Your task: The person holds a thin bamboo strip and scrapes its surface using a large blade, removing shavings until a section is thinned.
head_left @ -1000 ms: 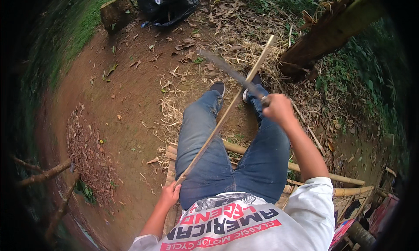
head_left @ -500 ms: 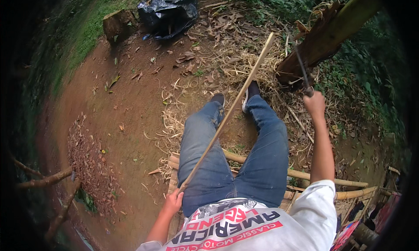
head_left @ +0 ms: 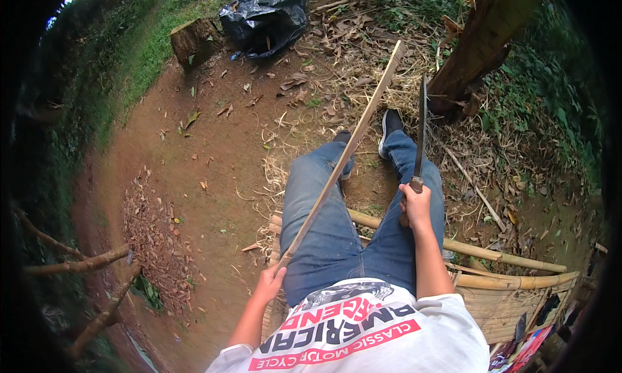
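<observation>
My left hand [head_left: 267,283] is closed round the near end of a long, pale bamboo strip [head_left: 341,163]. The strip slants up and away to the right across my thigh, its far end beyond my shoes. In my right hand [head_left: 415,206], above my right thigh, is the dark handle of a machete [head_left: 421,132]. Its long, narrow blade points away from me, to the right of the strip and apart from it. Both of my legs, in blue jeans [head_left: 321,224], stretch forward beneath the strip and the blade.
Pale shavings [head_left: 272,172] litter the brown soil round my feet. A leaning trunk [head_left: 468,68] stands ahead right. Far off are a black plastic bag [head_left: 264,23] and a stump [head_left: 194,42]. I sit on a bamboo bench [head_left: 512,302]; cut branches [head_left: 81,266] jut in at left.
My right hand has brought the machete in from the far right, back and leftward over my right thigh. The bamboo strip stays in my left hand at nearly the same slant.
</observation>
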### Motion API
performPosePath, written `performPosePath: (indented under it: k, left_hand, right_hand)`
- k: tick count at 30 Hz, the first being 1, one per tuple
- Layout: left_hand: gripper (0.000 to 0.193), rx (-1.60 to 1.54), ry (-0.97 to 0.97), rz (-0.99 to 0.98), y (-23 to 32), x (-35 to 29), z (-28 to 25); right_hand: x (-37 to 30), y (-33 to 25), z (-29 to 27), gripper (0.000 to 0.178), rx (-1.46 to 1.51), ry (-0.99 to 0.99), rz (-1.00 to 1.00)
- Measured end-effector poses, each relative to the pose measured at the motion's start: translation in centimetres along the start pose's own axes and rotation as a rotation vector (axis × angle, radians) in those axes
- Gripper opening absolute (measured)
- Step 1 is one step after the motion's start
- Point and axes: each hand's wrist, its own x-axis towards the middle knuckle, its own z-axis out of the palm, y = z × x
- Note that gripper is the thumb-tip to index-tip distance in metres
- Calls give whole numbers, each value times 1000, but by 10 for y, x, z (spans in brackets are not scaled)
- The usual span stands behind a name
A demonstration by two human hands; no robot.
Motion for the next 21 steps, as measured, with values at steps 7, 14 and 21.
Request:
performPosePath:
  k: [7,14,21]
  left_hand:
    - [44,-77,7,-114,-26,3,-3]
    - [56,66,-79,-173,-18,6,-21]
    - [53,387,38,-107,-3,3,-22]
  right_hand:
    - [-22,8,-16,23,-152,-61,-186]
    - [-49,-7,-15,31,-203,-56,-219]
    - [-61,-8,-5,31,-156,-311,-109]
